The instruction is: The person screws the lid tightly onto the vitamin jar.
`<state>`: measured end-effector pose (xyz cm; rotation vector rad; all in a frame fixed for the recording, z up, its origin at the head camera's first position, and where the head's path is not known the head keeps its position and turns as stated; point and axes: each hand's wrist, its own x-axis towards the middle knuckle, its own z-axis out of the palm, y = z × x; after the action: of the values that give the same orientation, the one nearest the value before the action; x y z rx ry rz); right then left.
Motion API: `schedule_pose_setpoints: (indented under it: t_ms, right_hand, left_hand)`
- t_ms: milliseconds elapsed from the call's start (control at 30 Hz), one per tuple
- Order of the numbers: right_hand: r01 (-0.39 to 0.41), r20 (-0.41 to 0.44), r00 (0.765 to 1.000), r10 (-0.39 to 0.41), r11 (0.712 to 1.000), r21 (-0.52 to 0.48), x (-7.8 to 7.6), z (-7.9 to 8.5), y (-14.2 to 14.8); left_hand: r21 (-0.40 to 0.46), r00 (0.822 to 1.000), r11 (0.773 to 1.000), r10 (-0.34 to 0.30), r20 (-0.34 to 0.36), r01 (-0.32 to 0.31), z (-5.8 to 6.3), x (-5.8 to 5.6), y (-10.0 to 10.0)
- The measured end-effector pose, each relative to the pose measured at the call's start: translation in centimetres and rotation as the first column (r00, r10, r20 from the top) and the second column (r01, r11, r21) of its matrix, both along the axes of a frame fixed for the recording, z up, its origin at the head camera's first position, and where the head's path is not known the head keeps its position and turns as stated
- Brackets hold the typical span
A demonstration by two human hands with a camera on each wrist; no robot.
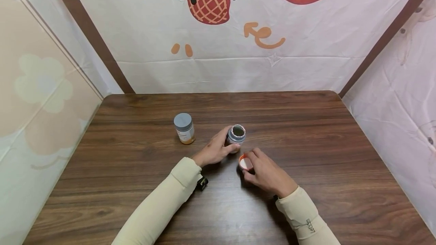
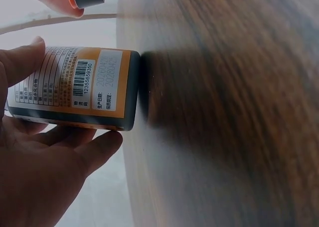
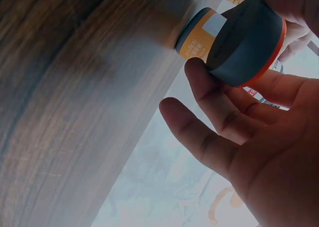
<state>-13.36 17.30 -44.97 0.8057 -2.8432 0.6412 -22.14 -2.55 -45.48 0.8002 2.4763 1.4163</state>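
My left hand grips an uncapped supplement bottle, fingers and thumb round its sides. The mouth faces up with a torn silvery seal edge, and the inside looks dark. In the left wrist view the bottle shows an orange and white label with a barcode; its base is at the tabletop. Nearer me, my right hand pinches the grey screw cap, whose orange rim and white liner face up. The right wrist view shows the cap between thumb and fingers, apart from the bottle.
A second bottle with a grey lid and a white and yellow label stands upright, left of my left hand. The brown wooden table ends at a printed cloth backdrop, with cloth at both sides too.
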Motion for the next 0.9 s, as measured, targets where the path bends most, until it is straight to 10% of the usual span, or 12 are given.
schedule_pose_setpoints:
  t_ms: [900]
  right_hand:
    - [0.064,-0.007,0.998,-0.065,0.995,-0.078,-0.3,0.4,-0.3]
  left_hand:
    - [-0.049,0.997,0.997,-0.058,-0.045,0.056,0.6,0.9,-1.2]
